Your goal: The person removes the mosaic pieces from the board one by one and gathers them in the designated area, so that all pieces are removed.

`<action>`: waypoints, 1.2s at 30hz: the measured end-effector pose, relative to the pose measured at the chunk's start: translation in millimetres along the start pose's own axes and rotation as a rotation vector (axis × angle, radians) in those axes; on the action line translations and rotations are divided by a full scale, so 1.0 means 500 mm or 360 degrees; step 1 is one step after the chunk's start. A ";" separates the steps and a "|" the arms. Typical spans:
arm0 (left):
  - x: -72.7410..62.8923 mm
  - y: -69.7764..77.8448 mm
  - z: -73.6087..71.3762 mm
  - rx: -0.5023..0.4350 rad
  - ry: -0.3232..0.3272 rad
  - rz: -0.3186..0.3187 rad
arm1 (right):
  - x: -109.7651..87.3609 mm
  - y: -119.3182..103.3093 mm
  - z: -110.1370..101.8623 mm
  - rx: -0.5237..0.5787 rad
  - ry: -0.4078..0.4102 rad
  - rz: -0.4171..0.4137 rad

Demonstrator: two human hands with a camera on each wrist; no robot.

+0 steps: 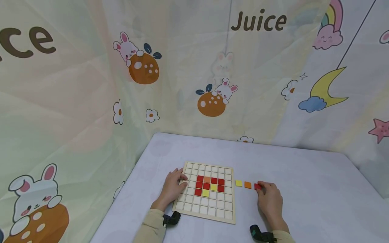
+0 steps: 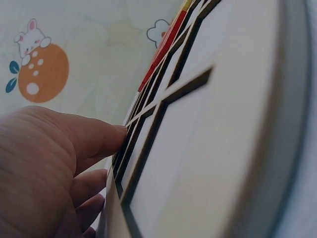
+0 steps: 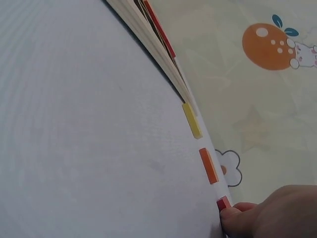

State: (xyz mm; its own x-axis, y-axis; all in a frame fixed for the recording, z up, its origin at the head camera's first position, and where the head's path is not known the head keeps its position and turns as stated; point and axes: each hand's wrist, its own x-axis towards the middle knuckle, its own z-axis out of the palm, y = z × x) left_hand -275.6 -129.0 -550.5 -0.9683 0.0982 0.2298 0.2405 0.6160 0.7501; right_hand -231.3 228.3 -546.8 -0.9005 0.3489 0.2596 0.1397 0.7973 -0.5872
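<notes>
A wooden grid board [image 1: 212, 216] lies on the table, with red, orange and yellow tiles in its middle cells. At the board's left edge, my left hand [image 1: 172, 185] holds the frame; in the left wrist view the thumb [image 2: 101, 139] lies over the grid and the other fingers are bent against the side. My right hand [image 1: 270, 199] pinches a red tile [image 1: 257, 186] between thumb and fingertips, at the right end of a short row. In the right wrist view that red tile [image 3: 224, 203] is partly covered by the fingers.
Between board and right hand lie a yellow tile [image 1: 238, 183] and an orange tile [image 1: 248, 185], spaced apart. A white cloth covers the table [image 1: 322, 189]. Behind it hangs a printed curtain [image 1: 182, 67] with rabbits and flowers.
</notes>
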 end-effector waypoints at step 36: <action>0.003 -0.001 0.001 0.0003 -0.0006 -0.0031 | -0.046 -0.107 0.045 0.0304 -0.0097 -0.0125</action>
State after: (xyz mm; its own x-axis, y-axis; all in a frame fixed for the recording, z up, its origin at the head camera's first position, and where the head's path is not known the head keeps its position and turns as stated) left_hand -277.0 -128.6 -550.7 -0.9731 0.0891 0.2126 0.2213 0.6194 0.7533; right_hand -227.2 166.7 -538.6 -0.9296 0.2544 0.2667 -0.0072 0.7109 -0.7032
